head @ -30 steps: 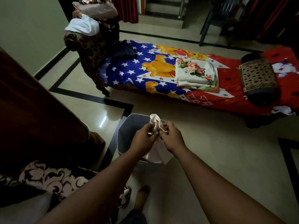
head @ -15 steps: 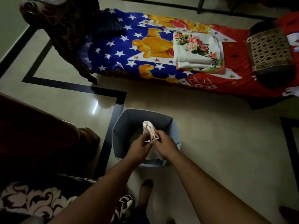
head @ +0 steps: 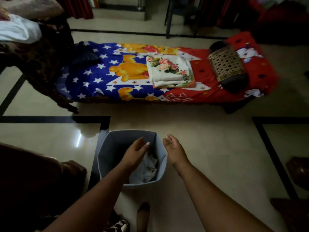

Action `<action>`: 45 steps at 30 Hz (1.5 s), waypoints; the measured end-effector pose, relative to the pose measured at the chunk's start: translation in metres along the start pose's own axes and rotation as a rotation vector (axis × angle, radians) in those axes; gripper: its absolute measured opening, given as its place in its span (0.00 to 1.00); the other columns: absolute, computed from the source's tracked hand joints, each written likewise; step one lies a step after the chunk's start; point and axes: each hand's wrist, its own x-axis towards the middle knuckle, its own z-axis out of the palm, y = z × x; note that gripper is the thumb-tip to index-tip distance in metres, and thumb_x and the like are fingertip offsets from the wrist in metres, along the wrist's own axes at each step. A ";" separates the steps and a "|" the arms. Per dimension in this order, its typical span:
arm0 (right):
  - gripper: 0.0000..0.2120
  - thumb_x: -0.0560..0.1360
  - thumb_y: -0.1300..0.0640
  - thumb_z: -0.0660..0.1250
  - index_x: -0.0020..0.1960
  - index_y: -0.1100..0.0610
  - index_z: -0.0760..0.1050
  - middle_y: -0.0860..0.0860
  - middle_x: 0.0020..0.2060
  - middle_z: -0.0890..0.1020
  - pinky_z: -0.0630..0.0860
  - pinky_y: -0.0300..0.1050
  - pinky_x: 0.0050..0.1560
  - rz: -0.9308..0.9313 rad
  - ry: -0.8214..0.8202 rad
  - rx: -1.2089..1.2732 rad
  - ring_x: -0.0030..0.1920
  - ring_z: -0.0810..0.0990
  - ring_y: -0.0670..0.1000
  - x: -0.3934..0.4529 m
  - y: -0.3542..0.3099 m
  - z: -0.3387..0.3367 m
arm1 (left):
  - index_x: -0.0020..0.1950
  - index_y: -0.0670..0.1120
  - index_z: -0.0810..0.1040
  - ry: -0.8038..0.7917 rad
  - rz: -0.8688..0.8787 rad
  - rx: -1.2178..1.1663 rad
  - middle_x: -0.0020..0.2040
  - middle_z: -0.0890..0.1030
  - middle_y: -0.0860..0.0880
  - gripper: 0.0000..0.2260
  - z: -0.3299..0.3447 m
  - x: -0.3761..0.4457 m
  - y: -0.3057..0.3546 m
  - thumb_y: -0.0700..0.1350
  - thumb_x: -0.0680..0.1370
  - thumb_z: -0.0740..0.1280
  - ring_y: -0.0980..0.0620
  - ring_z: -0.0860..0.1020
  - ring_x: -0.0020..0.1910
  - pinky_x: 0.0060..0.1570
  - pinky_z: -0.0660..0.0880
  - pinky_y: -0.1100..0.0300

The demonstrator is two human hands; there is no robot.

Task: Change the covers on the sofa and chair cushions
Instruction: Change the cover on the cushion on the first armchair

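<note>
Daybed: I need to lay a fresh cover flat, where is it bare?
Free: the blue starred stretch between the carved armrest and the folded floral sheets. Crowded: the red end, where the bolster pillow lies beside the sheets.

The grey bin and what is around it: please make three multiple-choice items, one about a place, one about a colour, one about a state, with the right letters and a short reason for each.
1. Where does the folded floral cloth lie?
A. on the printed bed cover
B. inside the bin
C. on the floor beside the bin

2. What colour is the part of the bed cover that carries the white stars?
A. green
B. blue
C. black

3. In what state are the two hands?
A. both grip a cloth
B. only one grips the bin's rim
C. both are open and hold nothing

Answers:
1 A, the folded cloth rests on the cover, far from the grey bin.
2 B, the stars stand on a blue ground.
3 C, the left hand and the right hand show loose fingers, while the white cloth lies down in the bin.
</note>
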 end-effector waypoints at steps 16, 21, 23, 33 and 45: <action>0.29 0.83 0.47 0.60 0.80 0.57 0.60 0.52 0.77 0.66 0.64 0.38 0.65 -0.347 0.665 0.244 0.75 0.67 0.50 -0.260 -0.018 -0.333 | 0.73 0.48 0.72 -0.364 0.624 0.100 0.66 0.76 0.56 0.21 0.257 -0.213 0.232 0.53 0.82 0.67 0.58 0.75 0.64 0.58 0.67 0.71; 0.31 0.82 0.41 0.59 0.80 0.52 0.59 0.51 0.78 0.65 0.64 0.41 0.65 -0.388 0.881 0.309 0.76 0.65 0.51 -0.339 0.000 -0.424 | 0.67 0.49 0.75 -0.452 0.752 0.172 0.58 0.78 0.56 0.14 0.360 -0.266 0.272 0.50 0.82 0.67 0.68 0.76 0.49 0.46 0.66 0.80; 0.31 0.81 0.38 0.59 0.80 0.50 0.59 0.50 0.78 0.65 0.63 0.42 0.64 -0.377 0.973 0.327 0.76 0.65 0.52 -0.365 0.013 -0.455 | 0.69 0.47 0.75 -0.524 0.781 0.195 0.63 0.78 0.53 0.18 0.402 -0.282 0.283 0.51 0.82 0.68 0.60 0.76 0.56 0.48 0.66 0.79; 0.30 0.82 0.37 0.58 0.80 0.49 0.60 0.49 0.76 0.67 0.61 0.46 0.73 -0.200 1.322 0.388 0.75 0.66 0.53 -0.429 0.102 -0.578 | 0.79 0.51 0.66 -0.985 0.789 0.344 0.71 0.73 0.55 0.29 0.593 -0.299 0.297 0.61 0.81 0.65 0.56 0.70 0.71 0.67 0.64 0.60; 0.31 0.78 0.38 0.64 0.76 0.52 0.65 0.53 0.69 0.76 0.74 0.59 0.68 -0.059 1.532 0.613 0.67 0.77 0.53 -0.444 0.194 -0.677 | 0.79 0.49 0.65 -1.314 0.697 0.496 0.77 0.70 0.48 0.29 0.796 -0.290 0.288 0.59 0.81 0.65 0.51 0.70 0.73 0.68 0.67 0.57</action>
